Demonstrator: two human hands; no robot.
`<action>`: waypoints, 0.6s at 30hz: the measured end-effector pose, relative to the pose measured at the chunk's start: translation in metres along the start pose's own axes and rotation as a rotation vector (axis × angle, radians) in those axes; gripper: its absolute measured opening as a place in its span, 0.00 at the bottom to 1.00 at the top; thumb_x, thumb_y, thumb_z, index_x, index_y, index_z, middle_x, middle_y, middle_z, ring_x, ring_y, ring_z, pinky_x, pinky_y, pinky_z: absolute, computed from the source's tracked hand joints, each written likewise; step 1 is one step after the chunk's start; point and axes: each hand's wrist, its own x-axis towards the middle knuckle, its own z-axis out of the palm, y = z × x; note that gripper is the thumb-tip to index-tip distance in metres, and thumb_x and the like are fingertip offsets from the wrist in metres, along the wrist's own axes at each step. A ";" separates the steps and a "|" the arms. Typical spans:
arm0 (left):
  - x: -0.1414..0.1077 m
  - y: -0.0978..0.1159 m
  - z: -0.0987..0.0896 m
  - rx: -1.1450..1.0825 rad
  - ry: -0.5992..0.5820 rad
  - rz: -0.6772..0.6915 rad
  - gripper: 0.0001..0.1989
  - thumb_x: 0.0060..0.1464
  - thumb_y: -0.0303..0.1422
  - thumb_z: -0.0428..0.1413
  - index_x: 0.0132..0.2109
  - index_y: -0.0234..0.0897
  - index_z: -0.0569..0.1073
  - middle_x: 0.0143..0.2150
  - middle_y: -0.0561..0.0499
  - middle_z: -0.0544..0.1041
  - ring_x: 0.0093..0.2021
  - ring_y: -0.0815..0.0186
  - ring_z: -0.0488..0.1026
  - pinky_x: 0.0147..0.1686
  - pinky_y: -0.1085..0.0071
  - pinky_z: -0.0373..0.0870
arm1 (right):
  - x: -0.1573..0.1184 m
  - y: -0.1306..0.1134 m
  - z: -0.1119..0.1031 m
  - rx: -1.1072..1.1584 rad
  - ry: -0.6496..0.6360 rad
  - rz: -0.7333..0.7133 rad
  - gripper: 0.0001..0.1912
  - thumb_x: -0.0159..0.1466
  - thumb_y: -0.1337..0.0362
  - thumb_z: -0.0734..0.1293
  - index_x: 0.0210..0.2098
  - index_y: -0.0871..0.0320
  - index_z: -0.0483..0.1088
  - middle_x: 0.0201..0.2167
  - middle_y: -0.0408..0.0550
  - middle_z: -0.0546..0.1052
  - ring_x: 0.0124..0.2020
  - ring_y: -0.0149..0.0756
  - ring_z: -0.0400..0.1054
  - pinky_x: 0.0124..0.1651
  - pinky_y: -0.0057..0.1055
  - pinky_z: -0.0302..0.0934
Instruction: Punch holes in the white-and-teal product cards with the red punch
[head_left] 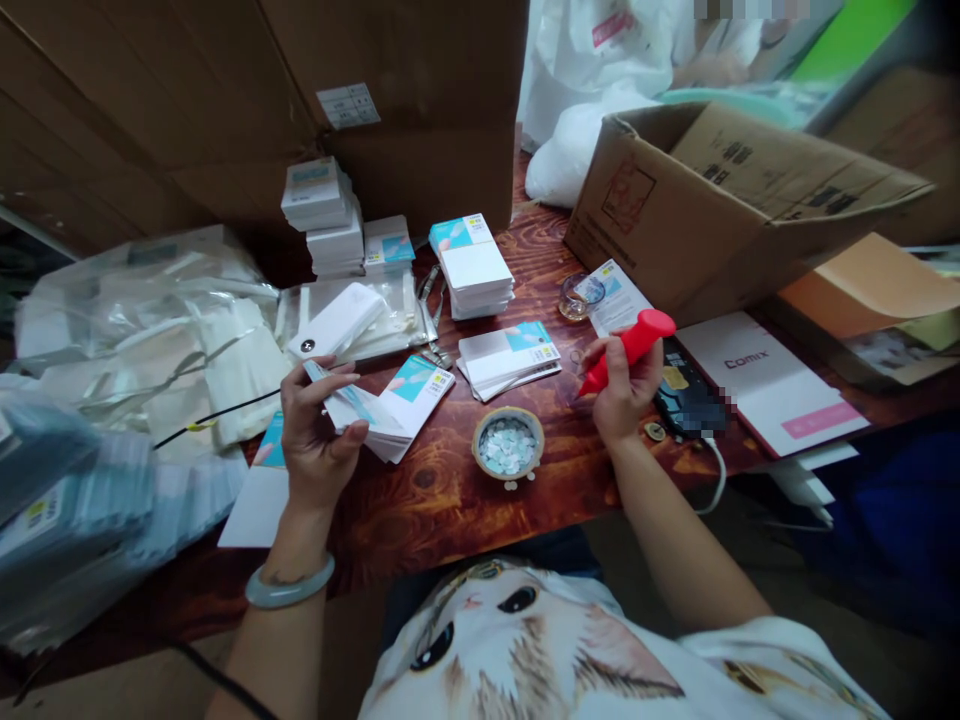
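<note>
My left hand (321, 430) is closed on a few printed cards (352, 402), held tilted above a fanned pile of blue and white cards (417, 392). A red tool (634, 350) with a narrow tip and a round end is gripped in my right hand (626, 388), its tip pointing down and left. Between my hands stands a round tub (510, 445) full of small pale discs, a few of them lying at its near rim. Just beyond the tub lies another low stack of cards (510, 358).
Taller card stacks (472, 268) stand at the back, before a large carton (420, 100). Plastic-wrapped packs (150, 340) crowd the left. An open box (667, 220), a glass dish (579, 296), a phone (686, 395) and a white booklet (757, 375) are at right.
</note>
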 end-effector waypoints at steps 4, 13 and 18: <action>-0.009 -0.003 0.010 -0.120 -0.129 -0.110 0.46 0.50 0.47 0.66 0.69 0.51 0.50 0.60 0.42 0.65 0.57 0.53 0.72 0.53 0.53 0.74 | 0.001 0.003 -0.001 0.009 -0.013 -0.024 0.13 0.65 0.54 0.68 0.38 0.55 0.62 0.23 0.36 0.70 0.20 0.27 0.64 0.25 0.26 0.60; 0.000 0.051 0.010 0.173 -0.425 -0.100 0.51 0.39 0.40 0.71 0.68 0.41 0.56 0.57 0.44 0.72 0.56 0.51 0.72 0.56 0.57 0.72 | -0.001 0.006 -0.003 0.051 -0.015 -0.004 0.12 0.66 0.55 0.67 0.40 0.55 0.62 0.24 0.37 0.70 0.20 0.27 0.65 0.24 0.25 0.62; 0.005 0.114 0.024 0.525 -1.051 -0.133 0.46 0.42 0.38 0.66 0.68 0.36 0.60 0.57 0.41 0.73 0.50 0.48 0.76 0.44 0.56 0.76 | -0.012 -0.030 0.013 0.197 -0.018 0.065 0.10 0.68 0.57 0.65 0.39 0.55 0.61 0.21 0.34 0.66 0.17 0.26 0.62 0.20 0.24 0.60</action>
